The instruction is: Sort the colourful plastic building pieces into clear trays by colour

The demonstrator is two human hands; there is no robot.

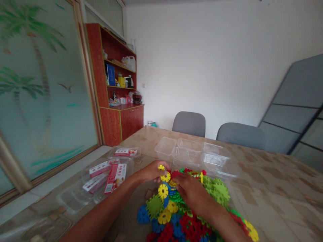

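Note:
Between the fingers of my left hand [152, 170] are yellow snowflake discs [166, 176], slotted plastic rounds that overlap in a short row. Another yellow disc [163, 191] shows just below them; whether it is joined to the row I cannot tell. My right hand [188, 190] reaches over the pile with curled fingers, closed at the tips on a yellow disc [172, 183]. Under and around both hands lies a heap of red pieces [193, 227], blue discs [143, 214] and green square pieces [154, 206]. My right palm hides part of the heap.
Clear plastic containers [165, 148] stand in a row behind the heap. Clear lids [73, 198] and red-and-white labelled packs [115, 178] lie on the left of the table [264, 191]. Two grey chairs [189, 123] stand at the far edge, and a wooden cabinet [132, 122] is beyond.

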